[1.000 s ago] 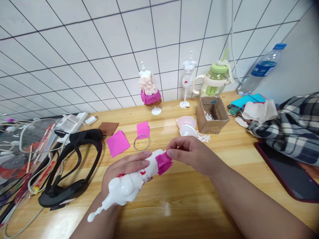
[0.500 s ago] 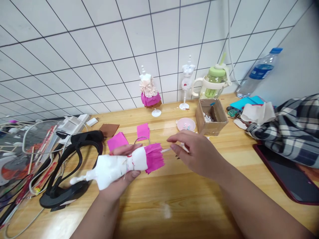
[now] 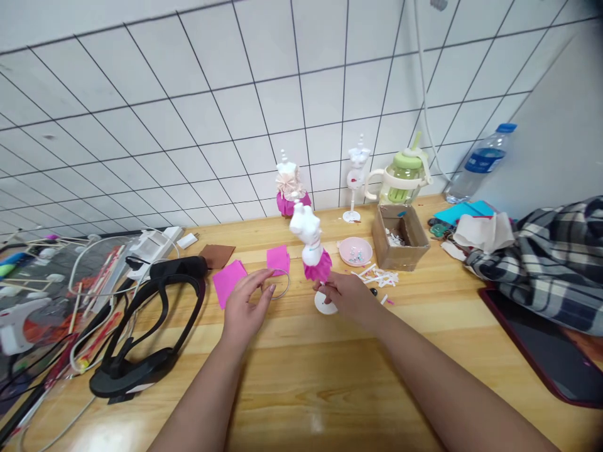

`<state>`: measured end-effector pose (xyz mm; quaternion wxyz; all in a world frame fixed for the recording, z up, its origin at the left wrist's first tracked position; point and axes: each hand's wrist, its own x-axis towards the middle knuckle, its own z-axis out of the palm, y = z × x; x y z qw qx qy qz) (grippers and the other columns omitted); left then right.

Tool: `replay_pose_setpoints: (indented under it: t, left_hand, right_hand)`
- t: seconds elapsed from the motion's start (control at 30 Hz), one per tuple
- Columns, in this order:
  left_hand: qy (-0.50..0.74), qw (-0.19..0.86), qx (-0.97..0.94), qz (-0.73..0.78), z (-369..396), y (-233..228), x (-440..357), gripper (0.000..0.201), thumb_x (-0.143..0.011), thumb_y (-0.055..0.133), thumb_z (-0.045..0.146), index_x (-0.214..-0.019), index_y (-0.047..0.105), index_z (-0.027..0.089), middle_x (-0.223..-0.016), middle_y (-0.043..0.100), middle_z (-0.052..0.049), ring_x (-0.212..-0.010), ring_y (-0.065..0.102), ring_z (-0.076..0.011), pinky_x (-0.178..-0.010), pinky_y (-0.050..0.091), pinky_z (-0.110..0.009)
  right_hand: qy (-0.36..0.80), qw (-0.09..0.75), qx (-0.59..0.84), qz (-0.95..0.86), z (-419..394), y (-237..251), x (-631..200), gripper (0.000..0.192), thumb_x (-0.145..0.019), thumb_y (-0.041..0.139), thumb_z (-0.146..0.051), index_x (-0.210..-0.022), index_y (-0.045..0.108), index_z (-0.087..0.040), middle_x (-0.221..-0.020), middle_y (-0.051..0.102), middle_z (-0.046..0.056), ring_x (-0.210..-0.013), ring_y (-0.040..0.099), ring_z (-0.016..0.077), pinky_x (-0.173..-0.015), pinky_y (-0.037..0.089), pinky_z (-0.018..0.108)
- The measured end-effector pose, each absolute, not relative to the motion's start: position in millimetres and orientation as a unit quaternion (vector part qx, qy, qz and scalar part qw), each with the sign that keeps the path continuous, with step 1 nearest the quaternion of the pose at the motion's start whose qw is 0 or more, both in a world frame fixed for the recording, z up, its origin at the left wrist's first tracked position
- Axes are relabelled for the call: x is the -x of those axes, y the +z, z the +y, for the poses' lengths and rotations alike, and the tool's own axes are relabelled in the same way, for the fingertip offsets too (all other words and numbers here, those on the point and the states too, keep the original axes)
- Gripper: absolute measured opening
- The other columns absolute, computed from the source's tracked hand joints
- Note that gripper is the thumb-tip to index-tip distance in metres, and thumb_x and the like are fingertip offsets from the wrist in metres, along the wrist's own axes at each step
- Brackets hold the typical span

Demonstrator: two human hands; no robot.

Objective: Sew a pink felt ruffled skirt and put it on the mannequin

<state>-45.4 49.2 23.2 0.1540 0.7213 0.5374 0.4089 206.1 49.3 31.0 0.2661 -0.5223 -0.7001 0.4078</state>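
A small white dress form (image 3: 306, 227) with a magenta crepe-paper skirt (image 3: 318, 267) stands upright, its round base (image 3: 325, 303) at the tabletop. My right hand (image 3: 347, 295) is closed on its thin stem just below the skirt. My left hand (image 3: 247, 306) is open, thumb and index finger apart, with nothing between them. Close to its fingertips lies a thin metal ring (image 3: 282, 286); I cannot tell whether they touch. Magenta paper squares (image 3: 228, 280) and a smaller magenta stack (image 3: 278, 259) lie just beyond that hand.
Two more dress forms, one dressed (image 3: 289, 183) and one bare (image 3: 357, 169), stand by the tiled wall. Right of them are a pink dish (image 3: 355, 252), white paper strips (image 3: 377, 276), a cardboard box (image 3: 400, 251) and a green-lidded cup (image 3: 402, 179). A black headset strap (image 3: 181, 333) lies left.
The dress form, lying tilted in my left hand before, now stands upright on the table in my right hand. My left hand has let go of it. White paper strips have come into sight.
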Motion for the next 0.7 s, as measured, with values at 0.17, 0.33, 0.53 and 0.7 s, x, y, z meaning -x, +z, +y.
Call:
replay_pose_setpoints:
  t: [0.17, 0.33, 0.53, 0.7]
  left_hand:
    - [0.251, 0.044, -0.794, 0.552, 81.9, -15.1, 60.7, 0.038, -0.090, 0.055, 0.034, -0.125, 0.062, 0.021, -0.132, 0.062, -0.010, -0.122, 0.056, -0.0292, -0.105, 0.044, -0.050]
    - [0.218, 0.075, -0.802, 0.552, 86.0, -28.3, 61.5, 0.035, -0.090, 0.054, 0.034, -0.121, 0.065, 0.023, -0.128, 0.065, -0.009, -0.119, 0.059, -0.0280, -0.102, 0.047, -0.049]
    - [0.254, 0.128, -0.805, 0.521, 78.4, -21.3, 54.1, 0.032, -0.086, 0.050, 0.019, -0.111, 0.068, 0.020, -0.127, 0.063, -0.009, -0.118, 0.058, -0.0234, -0.102, 0.047, -0.042]
    - [0.201, 0.102, -0.793, 0.566, 74.2, -14.9, 49.3, 0.033, -0.085, 0.049, 0.017, -0.109, 0.070, 0.023, -0.107, 0.069, -0.009, -0.103, 0.062, -0.0264, -0.095, 0.043, -0.049]
  right_hand:
    - [0.330, 0.314, 0.567, -0.686, 72.0, 6.7, -202.3, 0.016, -0.093, 0.049, -0.025, -0.093, 0.063, -0.019, -0.078, 0.074, 0.003, -0.074, 0.070, 0.0163, -0.067, 0.045, 0.024]
    - [0.323, 0.327, 0.577, -0.675, 85.2, -9.1, -202.0, 0.020, -0.096, 0.045, -0.026, -0.101, 0.063, -0.019, -0.093, 0.074, 0.005, -0.073, 0.070, 0.0133, -0.066, 0.046, 0.021]
    - [0.242, 0.277, 0.617, -0.695, 81.0, -10.3, -202.5, 0.027, -0.096, 0.046, -0.037, -0.100, 0.066, -0.020, -0.091, 0.072, 0.007, -0.089, 0.064, 0.0211, -0.073, 0.042, 0.028]
    - [0.169, 0.277, 0.634, -0.702, 64.6, -3.8, -208.4, 0.038, -0.079, 0.058, -0.019, -0.117, 0.059, -0.019, -0.104, 0.068, 0.009, -0.105, 0.055, 0.0260, -0.086, 0.040, 0.032]
